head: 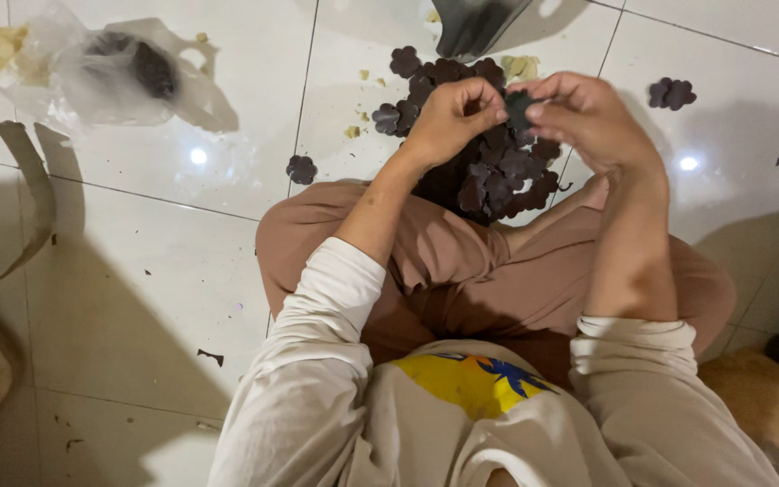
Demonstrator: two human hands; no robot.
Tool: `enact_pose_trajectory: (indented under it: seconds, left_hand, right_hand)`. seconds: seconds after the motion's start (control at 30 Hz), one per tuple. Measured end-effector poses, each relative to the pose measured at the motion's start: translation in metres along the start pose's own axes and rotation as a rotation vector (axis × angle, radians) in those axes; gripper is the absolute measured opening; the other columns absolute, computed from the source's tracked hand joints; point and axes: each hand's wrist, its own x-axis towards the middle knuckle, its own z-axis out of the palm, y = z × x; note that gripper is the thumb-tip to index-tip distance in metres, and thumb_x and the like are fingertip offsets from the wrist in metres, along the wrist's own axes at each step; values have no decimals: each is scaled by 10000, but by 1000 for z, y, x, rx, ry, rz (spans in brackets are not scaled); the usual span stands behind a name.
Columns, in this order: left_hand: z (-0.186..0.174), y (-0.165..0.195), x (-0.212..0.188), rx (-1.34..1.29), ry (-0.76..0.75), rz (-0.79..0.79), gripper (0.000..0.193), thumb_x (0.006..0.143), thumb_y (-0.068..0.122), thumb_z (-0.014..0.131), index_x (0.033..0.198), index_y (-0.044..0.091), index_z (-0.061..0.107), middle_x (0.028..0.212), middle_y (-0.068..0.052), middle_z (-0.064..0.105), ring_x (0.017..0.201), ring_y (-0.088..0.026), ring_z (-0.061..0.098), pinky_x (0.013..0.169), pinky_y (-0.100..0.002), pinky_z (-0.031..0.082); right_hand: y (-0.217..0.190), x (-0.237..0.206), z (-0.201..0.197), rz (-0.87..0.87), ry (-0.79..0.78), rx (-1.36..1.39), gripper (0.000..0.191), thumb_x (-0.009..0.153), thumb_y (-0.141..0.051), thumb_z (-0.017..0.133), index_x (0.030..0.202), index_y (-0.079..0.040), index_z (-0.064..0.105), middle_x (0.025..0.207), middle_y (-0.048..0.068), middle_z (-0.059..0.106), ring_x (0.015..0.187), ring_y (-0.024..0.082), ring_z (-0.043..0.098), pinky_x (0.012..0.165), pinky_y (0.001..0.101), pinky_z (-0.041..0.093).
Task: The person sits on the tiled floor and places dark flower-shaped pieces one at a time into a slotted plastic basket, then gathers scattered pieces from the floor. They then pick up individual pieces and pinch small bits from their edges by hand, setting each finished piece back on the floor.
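Single head-worn view, looking steeply down from above the seated person's chest and lap to the tiled floor (pixel 137 271). Close range: forearms and both hands (pixel 516 113) fill the upper centre, floor runs out to every edge. No second view to overlap with

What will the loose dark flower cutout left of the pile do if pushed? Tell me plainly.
The cutout looks thin and flat, so it is probably light and would slide on the glossy tile. It has no height to tip or roll. Likely floppy when lifted, like the piece between both hands.
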Motion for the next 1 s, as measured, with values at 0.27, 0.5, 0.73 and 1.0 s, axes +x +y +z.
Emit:
enact_pose_trajectory:
  seconds: [0.27,0.5,0.73,1.0]
  left_hand:
    - [-10,1,-5,464,119,-50,176,835,123,823,983,73,743,957,-55,725,831,-178,679,756,-329,547]
    - [-18,-20,-14,1095,221,-47,311,582,-8,814,866,100,748,1084,-208,679,911,-432,665,764,-450,541]
    - [-22,-23,-16,1011,181,-75,169,667,13,785,801,107,739,897,-112,745,877,-367,706,761,-438,557]
    - [-20,5,-4,273,167,-158,179,769,124,862,858,25,742,781,-58,760,717,-138,704,675,-282,573]
  right_hand:
    - [21,-9,-37,-12,473,-407,171,960,-10,679,1124,-41,717,1059,97,750,911,142,733,788,243,623]
    - [51,-45,-131,-424,926,-1189,348,898,175,580,1172,31,740,1175,208,756,996,222,769,791,262,613]
    - [18,-20,-56,-289,627,-765,290,963,-47,760,1252,-34,738,1238,151,745,1055,231,715,905,374,588]
    - [10,9,41,-85,243,-528,262,908,-109,800,1156,-60,729,1048,62,750,975,130,701,838,268,567]
